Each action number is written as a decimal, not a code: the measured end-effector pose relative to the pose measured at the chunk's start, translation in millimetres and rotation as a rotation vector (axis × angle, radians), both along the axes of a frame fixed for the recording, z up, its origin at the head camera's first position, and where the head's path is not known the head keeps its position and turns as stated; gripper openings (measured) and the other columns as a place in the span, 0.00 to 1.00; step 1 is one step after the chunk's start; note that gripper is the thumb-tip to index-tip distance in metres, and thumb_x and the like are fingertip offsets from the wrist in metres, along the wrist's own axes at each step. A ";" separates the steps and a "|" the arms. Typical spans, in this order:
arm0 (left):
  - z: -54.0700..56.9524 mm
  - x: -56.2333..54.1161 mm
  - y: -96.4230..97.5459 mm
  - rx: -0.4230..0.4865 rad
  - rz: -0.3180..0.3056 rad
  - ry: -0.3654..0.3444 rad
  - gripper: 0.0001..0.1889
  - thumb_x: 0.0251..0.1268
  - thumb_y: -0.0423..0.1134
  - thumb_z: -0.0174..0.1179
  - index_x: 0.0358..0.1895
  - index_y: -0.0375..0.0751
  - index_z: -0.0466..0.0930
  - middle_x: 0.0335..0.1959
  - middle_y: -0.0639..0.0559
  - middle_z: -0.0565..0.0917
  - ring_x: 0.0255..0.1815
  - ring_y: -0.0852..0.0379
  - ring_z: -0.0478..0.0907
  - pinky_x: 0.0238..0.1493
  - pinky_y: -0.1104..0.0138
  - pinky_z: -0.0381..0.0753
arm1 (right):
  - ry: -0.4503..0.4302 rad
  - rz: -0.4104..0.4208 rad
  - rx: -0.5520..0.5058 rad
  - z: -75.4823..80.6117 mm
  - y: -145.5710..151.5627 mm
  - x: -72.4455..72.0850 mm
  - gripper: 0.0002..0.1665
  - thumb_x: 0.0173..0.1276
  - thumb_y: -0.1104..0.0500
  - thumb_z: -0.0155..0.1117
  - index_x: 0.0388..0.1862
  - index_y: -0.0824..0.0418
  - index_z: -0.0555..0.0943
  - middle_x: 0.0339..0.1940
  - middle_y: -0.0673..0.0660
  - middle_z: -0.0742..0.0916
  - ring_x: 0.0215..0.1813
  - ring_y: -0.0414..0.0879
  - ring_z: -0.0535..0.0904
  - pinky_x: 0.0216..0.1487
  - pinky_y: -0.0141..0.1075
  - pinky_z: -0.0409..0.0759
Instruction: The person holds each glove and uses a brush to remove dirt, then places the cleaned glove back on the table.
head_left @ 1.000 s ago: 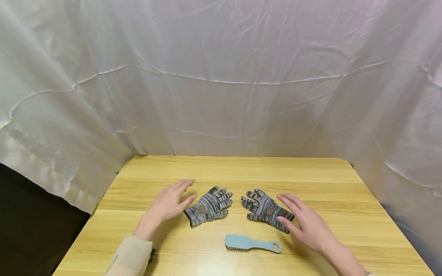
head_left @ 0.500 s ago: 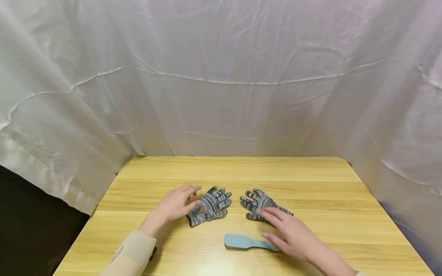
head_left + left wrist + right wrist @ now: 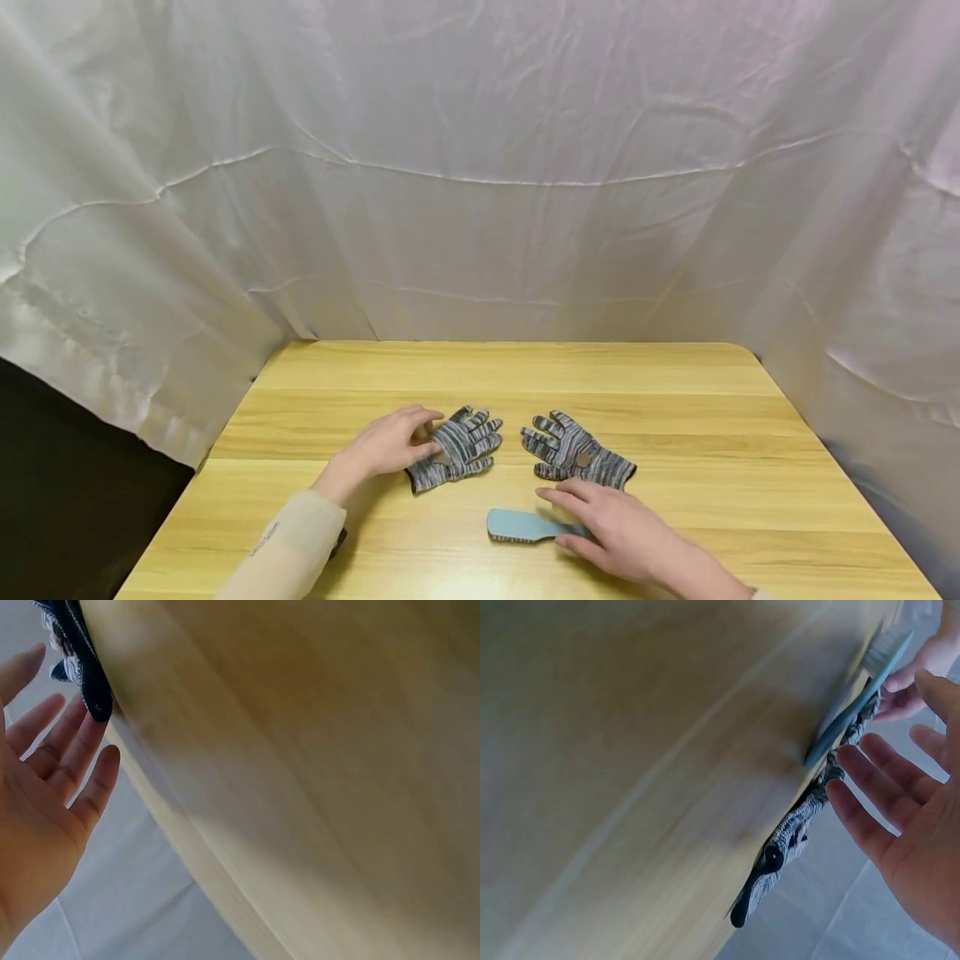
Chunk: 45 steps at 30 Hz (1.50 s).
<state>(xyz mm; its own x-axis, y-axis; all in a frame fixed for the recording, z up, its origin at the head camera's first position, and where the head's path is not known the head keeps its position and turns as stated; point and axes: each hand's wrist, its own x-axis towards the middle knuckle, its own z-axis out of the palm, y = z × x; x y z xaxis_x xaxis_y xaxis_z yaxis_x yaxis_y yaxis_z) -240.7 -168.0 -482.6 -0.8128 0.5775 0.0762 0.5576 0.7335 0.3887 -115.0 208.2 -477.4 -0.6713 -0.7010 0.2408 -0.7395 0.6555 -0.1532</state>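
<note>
Two grey-and-black striped knit gloves lie flat on the table in the head view, fingers pointing toward each other. My left hand (image 3: 390,442) is at the cuff end of the left glove (image 3: 467,446), its fingertips overlapping the glove there. In the left wrist view, the spread fingers (image 3: 94,787) show beside the glove's dark cuff (image 3: 96,694). A light blue hairbrush (image 3: 517,525) lies bristles down in front of the gloves. Over its handle hovers my right hand (image 3: 618,529), fingers relaxed and extended, hiding the handle's end. The right glove (image 3: 566,446) lies just beyond that hand.
The gloves and hairbrush lie on a light wood-grain table (image 3: 480,367). A pale grey fabric curtain (image 3: 480,233) encloses its back and sides. A dark area (image 3: 75,483) shows below the curtain at the left.
My right hand has moved left and toward me, from beside the right glove, across it, to over the hairbrush handle. My left hand has shifted slightly right onto the left glove's cuff end.
</note>
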 end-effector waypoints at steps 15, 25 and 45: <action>-3.5 -13.4 6.4 0.275 0.048 -0.328 0.19 0.66 0.26 0.67 0.59 0.26 0.80 0.37 0.52 0.85 0.40 0.59 0.82 0.52 0.62 0.86 | 0.023 0.099 -0.033 -9.1 0.8 -3.4 0.29 0.68 0.50 0.74 0.67 0.49 0.81 0.49 0.44 0.83 0.45 0.35 0.78 0.44 0.35 0.86; -5.1 -13.4 8.2 0.276 0.097 -0.334 0.07 0.65 0.25 0.66 0.44 0.34 0.85 0.33 0.54 0.83 0.37 0.59 0.79 0.42 0.70 0.82 | 0.039 0.124 -0.038 -10.6 1.4 -6.3 0.27 0.67 0.52 0.75 0.66 0.45 0.83 0.43 0.42 0.80 0.38 0.32 0.72 0.35 0.27 0.77; -6.6 -14.6 0.9 0.403 0.100 -0.394 0.06 0.72 0.28 0.57 0.48 0.32 0.78 0.40 0.46 0.84 0.42 0.55 0.80 0.48 0.63 0.82 | 0.001 0.099 -0.032 -11.3 2.5 -5.0 0.27 0.68 0.52 0.74 0.66 0.45 0.83 0.40 0.42 0.79 0.36 0.31 0.68 0.32 0.25 0.73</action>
<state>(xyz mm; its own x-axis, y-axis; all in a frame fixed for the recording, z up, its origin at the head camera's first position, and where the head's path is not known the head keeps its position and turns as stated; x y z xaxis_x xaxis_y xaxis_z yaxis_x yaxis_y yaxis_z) -255.3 -167.0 -489.2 -0.8737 0.4844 -0.0452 0.2496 0.5260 0.8130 -120.0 210.6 -488.6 -0.5988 -0.7559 0.2648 -0.8006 0.5737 -0.1726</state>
